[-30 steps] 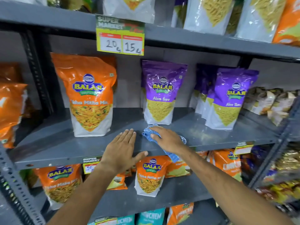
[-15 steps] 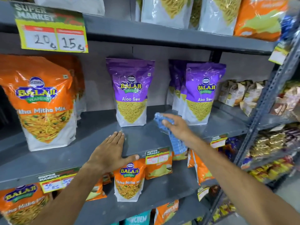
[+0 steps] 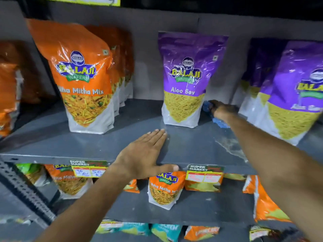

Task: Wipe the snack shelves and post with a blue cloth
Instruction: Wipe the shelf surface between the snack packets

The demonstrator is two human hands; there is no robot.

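- Since the earlier frame the right hand (image 3: 222, 110) has reached deeper into the grey middle shelf (image 3: 43, 144), from the front edge to the back, into the gap between the single purple Aloo Sev bag (image 3: 185, 81) and the row of purple bags (image 3: 293, 91) on the right.
- The blue cloth (image 3: 218, 122) has gone with it: the right hand is closed over the cloth and presses it onto the shelf, blue folds showing at the fingertips and under the wrist.
- The left hand (image 3: 145, 154) stays spread flat, palm down on the shelf's front part, fingers together and pointing inward, thumb hooked over the front edge just above a price tag (image 3: 204, 173).
- The view sits closer and lower than before; the upper shelf is now almost out of sight.
- The Aloo Sev bag stands upright just left of the right hand and hides part of the cloth.
- A pale dusty smear (image 3: 230, 145) lies on the shelf beside the right forearm.
- Orange Mitha Mix bags (image 3: 83, 79) stand in a row to the left, well apart from the hands.
- The lower shelf (image 3: 201, 212) holds smaller orange packs (image 3: 164, 189); a second price tag (image 3: 87, 169) hangs on the edge further left.
- A perforated metal post (image 3: 22, 191) runs down at lower left.
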